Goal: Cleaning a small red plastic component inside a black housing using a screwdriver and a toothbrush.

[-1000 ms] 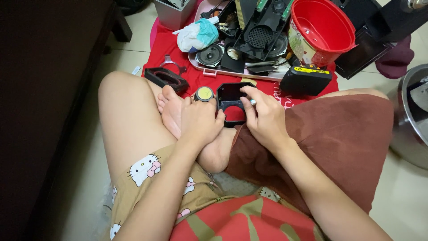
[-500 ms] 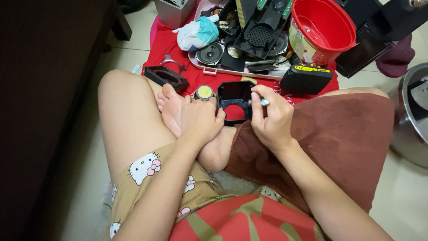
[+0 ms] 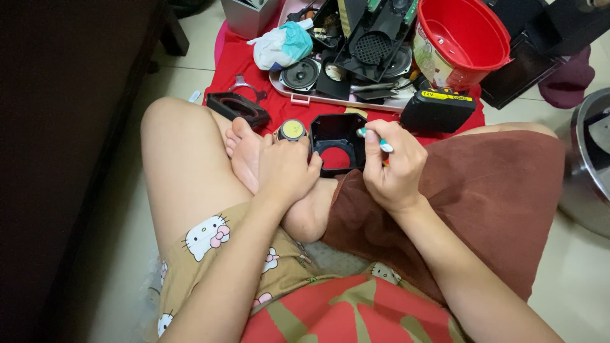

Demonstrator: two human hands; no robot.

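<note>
1. Frame piece (image 3: 234, 107), black and hollow, lies on the red cloth (image 3: 236, 60) at far left, apart from both my hands; a small metal bracket (image 3: 242, 82) sits just behind it.
2. Left hand (image 3: 286, 168) rests over my bare foot (image 3: 244, 147); fingers curled closed around a round part with a yellow top (image 3: 291, 129), fingertips touching the left edge of the black housing.
3. Black square housing (image 3: 338, 141) stands between my hands on the cloth, open side toward me, round hole in its floor.
4. Right hand (image 3: 393, 164) is clenched on a slim white and teal tool (image 3: 375, 140), tip at the housing's right rim.
5. Black battery pack (image 3: 437, 110) lies just beyond; red bucket (image 3: 462, 39) behind it; pink tray (image 3: 305, 96) holds speaker parts.
</note>
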